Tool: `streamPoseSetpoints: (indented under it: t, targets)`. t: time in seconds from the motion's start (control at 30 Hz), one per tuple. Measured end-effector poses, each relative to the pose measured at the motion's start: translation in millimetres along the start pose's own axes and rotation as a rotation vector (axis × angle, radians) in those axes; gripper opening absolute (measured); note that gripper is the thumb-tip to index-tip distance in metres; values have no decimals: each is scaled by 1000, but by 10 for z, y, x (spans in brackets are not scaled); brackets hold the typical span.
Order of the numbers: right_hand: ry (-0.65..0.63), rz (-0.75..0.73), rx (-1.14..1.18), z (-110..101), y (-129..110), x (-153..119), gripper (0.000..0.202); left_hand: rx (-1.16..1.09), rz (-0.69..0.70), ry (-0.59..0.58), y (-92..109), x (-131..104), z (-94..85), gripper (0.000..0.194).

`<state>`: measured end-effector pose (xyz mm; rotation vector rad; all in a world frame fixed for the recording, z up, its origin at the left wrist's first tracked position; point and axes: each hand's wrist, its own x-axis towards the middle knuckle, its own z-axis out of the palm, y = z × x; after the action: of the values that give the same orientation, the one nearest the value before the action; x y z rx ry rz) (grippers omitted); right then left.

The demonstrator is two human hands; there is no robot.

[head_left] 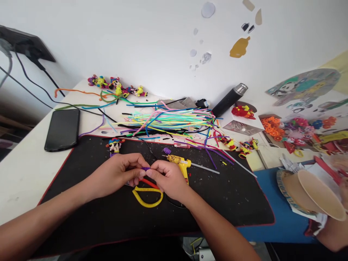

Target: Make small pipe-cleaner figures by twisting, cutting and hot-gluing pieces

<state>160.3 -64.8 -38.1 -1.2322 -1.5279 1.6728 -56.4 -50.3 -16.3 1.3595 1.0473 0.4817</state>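
Both my hands meet over the black mat (108, 221), pinching a small purple coiled pipe cleaner (146, 169) between them. My left hand (119, 173) grips its left end with thumb and fingertips. At the other end, the thumb and forefinger of my right hand (170, 177) are closed on it. Scissors with a yellow-wrapped handle (148, 204) lie below my hands, their upper part partly hidden. Beyond my right hand rests a yellow hot glue gun (178, 160) with a glue stick. A second purple coil (166, 150) lies near its nozzle. A small pipe-cleaner figure (115, 145) is beyond my left hand.
A heap of coloured pipe cleaners (168, 121) spreads along the back. A phone (62, 129) lies left. A black flask (230, 99) leans against the wall. Several finished figures (116, 86) stand at the back left. At right are a cardboard bowl (320, 195) and another person's arm.
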Motion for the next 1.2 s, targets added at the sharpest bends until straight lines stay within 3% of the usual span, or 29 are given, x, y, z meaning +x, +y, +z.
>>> streamPoseSetpoints:
  t: [0.17, 0.43, 0.87, 1.03, 1.2]
  targets:
    - [-22, 29, 63, 26, 21, -14, 26, 94, 56, 17, -34, -2, 38, 20]
    - [52, 31, 133, 37, 122, 49, 37, -145, -46, 80, -54, 91, 71, 34]
    - [122, -34, -45, 60, 137, 20, 28, 172, 95, 217, -5, 27, 60, 25]
    - [180, -177, -244, 36, 67, -22, 24, -126, -98, 44, 42, 6, 31, 47]
    - [120, -353, -493, -31, 13, -42, 27, -312, -257, -43, 69, 6, -13, 55]
